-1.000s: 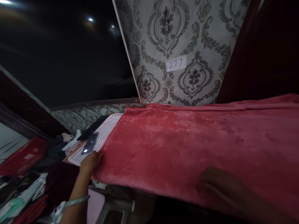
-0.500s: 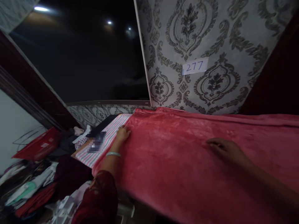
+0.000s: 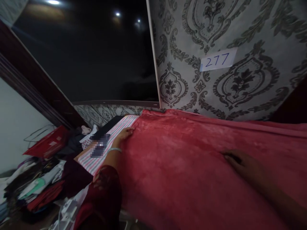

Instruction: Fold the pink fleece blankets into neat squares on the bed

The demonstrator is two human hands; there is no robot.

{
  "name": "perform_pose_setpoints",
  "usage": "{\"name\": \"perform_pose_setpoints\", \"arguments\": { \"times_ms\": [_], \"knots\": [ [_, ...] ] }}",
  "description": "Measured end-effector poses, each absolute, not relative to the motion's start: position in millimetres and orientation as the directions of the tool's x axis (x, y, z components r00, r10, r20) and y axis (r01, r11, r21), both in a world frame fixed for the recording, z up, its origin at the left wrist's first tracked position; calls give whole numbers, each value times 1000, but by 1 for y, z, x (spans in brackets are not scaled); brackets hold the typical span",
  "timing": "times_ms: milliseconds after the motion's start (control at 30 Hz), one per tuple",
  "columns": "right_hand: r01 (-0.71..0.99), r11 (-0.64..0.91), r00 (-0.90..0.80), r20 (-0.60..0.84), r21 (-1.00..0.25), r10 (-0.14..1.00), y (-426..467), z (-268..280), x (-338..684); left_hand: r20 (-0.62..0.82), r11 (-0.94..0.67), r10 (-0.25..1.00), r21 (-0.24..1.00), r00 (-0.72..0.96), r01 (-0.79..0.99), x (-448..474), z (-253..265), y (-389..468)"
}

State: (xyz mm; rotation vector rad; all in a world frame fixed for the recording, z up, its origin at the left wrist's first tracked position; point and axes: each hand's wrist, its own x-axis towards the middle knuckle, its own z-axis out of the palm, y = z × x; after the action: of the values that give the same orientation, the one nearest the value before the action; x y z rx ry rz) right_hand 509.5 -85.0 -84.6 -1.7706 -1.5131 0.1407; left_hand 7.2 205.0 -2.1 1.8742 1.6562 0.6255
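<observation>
A red plush blanket lies spread over a surface, its far edge rumpled in a raised fold along the wall. At its left edge, my left hand rests with fingers stretched out over the fabric; a bracelet circles the wrist. Toward the right, my right hand has its thumb and fingers drawn together in a pinch on the blanket, where a faint crease runs from the fingertips. Left of the blanket, a striped cloth shows from under it.
A large dark screen hangs behind. Patterned wallpaper holds a paper label marked 277. On the left are heaped clothes, a red bag, a black flat item and a blurred-out dark object.
My view has shifted slightly, so the wall label sits further right. My left hand's fingers now reach further out flat. My right hand appears lower and further right, still with fingers drawn together.
</observation>
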Motion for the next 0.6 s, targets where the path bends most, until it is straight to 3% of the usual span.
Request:
{"name": "perform_pose_setpoints", "arguments": {
  "times_ms": [200, 600],
  "knots": [
    [798, -23, 309, 376, -602, 874, -86, -82, 508, -113, -86, 957, 769, 267, 634, 3, 11, 207],
    [733, -28, 330, 320, -679, 888, -86, -71, 505, -11, -85, 966, 931, 258, 356, -3, 39, 187]
  ]
}}
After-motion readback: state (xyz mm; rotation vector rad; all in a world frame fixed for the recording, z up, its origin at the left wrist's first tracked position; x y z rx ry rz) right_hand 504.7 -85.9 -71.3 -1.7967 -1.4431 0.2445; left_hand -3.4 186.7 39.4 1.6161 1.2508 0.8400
